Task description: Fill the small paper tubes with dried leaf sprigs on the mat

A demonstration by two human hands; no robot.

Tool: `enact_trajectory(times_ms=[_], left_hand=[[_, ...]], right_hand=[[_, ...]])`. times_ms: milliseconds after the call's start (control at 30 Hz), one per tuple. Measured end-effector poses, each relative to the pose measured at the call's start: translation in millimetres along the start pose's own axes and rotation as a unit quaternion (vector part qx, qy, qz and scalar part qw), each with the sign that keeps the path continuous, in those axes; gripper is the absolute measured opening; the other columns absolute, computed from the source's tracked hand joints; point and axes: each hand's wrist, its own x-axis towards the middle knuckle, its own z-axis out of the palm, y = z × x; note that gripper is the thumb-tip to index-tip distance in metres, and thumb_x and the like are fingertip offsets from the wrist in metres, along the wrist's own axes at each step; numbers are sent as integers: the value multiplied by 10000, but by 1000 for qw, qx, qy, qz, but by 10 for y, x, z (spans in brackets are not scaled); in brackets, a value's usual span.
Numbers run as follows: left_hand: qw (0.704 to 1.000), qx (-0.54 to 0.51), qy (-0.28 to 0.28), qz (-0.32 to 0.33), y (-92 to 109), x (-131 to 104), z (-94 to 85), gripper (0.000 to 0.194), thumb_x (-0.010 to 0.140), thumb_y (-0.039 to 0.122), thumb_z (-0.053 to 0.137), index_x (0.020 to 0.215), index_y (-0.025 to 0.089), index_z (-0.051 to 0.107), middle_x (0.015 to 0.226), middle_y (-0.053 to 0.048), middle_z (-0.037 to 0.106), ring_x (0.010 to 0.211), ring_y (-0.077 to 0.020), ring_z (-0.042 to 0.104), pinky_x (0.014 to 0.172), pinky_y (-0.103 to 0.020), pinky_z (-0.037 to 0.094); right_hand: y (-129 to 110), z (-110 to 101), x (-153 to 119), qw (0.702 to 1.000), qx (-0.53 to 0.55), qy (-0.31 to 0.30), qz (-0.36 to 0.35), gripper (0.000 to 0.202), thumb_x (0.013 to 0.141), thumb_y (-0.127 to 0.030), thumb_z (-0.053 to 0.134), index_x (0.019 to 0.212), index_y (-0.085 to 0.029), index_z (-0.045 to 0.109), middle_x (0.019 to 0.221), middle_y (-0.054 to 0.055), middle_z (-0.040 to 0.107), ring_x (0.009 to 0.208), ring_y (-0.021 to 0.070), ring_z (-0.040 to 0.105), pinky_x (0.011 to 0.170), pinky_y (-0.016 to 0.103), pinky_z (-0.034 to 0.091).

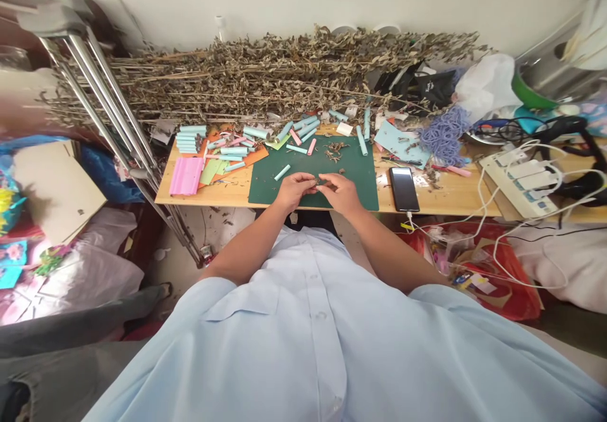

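Over the front edge of the green cutting mat (pixel 270 178), my left hand (pixel 296 191) and my right hand (pixel 340 192) meet fingertip to fingertip. Both are closed in a pinch; a tiny dark bit shows between them, too small to name. A light-blue paper roll (pixel 282 173) lies on the mat just beyond my left hand. Past my right hand is a small heap of dried leaf bits (pixel 336 150). More blue rolls (pixel 363 140) and a pink roll (pixel 312 147) lie along the mat's far edge.
Dried leafy stalks (pixel 265 80) are piled along the wall. Blue rolls (pixel 190 138) and pink paper (pixel 186 176) lie at the left, near crutches (pixel 102 86). To the right are a phone (pixel 404 189), purple yarn (pixel 446 134) and a power strip (pixel 519 181) with loose cables.
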Motion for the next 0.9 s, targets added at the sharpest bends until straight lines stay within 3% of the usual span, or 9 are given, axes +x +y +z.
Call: enact_trajectory(times_ms=[167,400,700,800,900], left_hand=[[1000,7,-11,1,-34,8,-18,465,587,341,994,894,109,733,789,-38,748,706,-155,738,731,-299,619],[1000,25,13,-4,21,-32,46,388,619,274,971,860,106,718,759,-29,732,672,-140,719,736,-308,625],[999,38,35,-14,22,-26,61,314,645,221,939,841,108,721,733,-12,718,651,-123,687,735,-315,631],[999,25,32,-23,36,-14,47,315,647,207,930,849,103,712,724,-14,714,625,-126,687,713,-317,627],[999,6,23,-35,67,-11,39,318,656,188,917,864,90,697,703,-33,714,610,-148,705,682,-310,613]], right_hand=[[30,30,59,1000,-26,9,4,162,863,-379,711,883,-251,808,947,53,793,881,231,733,855,398,606],[-42,11,78,990,21,-35,137,173,795,-378,731,881,-250,810,770,13,782,720,221,726,734,367,597],[-117,93,65,985,-170,1,38,171,800,-224,632,825,-242,800,894,60,795,864,238,723,887,374,577],[-68,122,83,993,-95,17,73,133,784,-258,658,804,-236,788,851,52,790,822,239,726,848,387,596],[-11,132,116,984,80,19,158,133,741,-337,732,788,-221,776,713,22,749,669,208,702,709,369,614]])
